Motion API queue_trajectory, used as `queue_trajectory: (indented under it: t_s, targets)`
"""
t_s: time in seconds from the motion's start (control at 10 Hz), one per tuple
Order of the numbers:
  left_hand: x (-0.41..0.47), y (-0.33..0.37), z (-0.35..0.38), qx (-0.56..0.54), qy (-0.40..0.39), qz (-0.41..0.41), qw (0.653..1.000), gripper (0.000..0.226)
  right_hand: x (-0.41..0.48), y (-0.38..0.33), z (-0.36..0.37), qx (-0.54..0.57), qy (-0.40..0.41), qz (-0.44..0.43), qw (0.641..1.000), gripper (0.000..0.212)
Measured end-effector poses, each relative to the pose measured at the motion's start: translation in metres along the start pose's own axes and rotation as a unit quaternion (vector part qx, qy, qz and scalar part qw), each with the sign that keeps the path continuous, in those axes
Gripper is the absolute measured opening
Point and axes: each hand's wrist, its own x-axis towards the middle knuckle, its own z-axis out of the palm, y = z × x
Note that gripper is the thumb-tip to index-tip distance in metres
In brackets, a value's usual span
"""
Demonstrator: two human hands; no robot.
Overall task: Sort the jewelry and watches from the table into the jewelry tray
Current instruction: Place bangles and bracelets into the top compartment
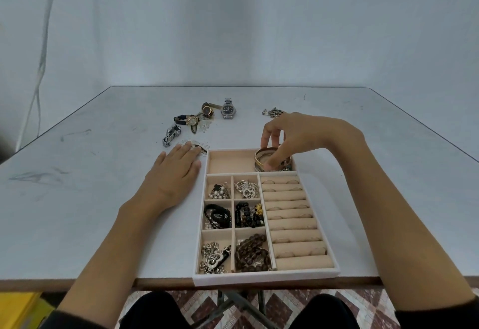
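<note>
Closest to me, the jewelry tray (267,278) sits at the near edge of the surface (77,199), its small compartments filled. My right hand (295,134) pinches the gold bangles (260,155) in the far wide compartment. My left hand (176,170) lies flat beside the tray, fingertips on a loose piece of jewelry (200,146). Four watches (229,111) lie beyond.

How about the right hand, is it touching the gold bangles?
Touching: the head view shows the right hand pinching the gold bangles between its fingers.
</note>
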Motion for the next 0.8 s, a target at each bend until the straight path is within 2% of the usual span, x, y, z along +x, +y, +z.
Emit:
queue_trajectory:
  t_s: [0.2, 0.4, 0.6, 0.7, 0.8]
  targets:
    - [0.0, 0.001, 0.0, 0.001, -0.002, 0.0, 1.0, 0.049, -0.002, 0.0, -0.001, 0.006, 0.009, -0.002, 1.0, 0.046]
    - [0.0, 0.001, -0.001, 0.002, -0.003, 0.0, 1.0, 0.049, -0.003, 0.0, -0.004, 0.014, -0.003, 0.011, 1.0, 0.03]
    - [-0.001, 0.001, -0.001, -0.001, -0.003, 0.001, 1.0, 0.049, 0.0, 0.004, -0.002, 0.027, -0.011, -0.004, 1.0, 0.032]
    - [-0.001, 0.001, -0.001, -0.001, -0.001, 0.001, 1.0, 0.049, 0.005, 0.015, -0.007, 0.07, 0.043, -0.022, 0.996, 0.027]
    - [-0.001, 0.001, -0.001, 0.0, -0.001, 0.0, 1.0, 0.049, 0.026, 0.042, -0.009, 0.137, 0.175, 0.036, 0.974, 0.017]
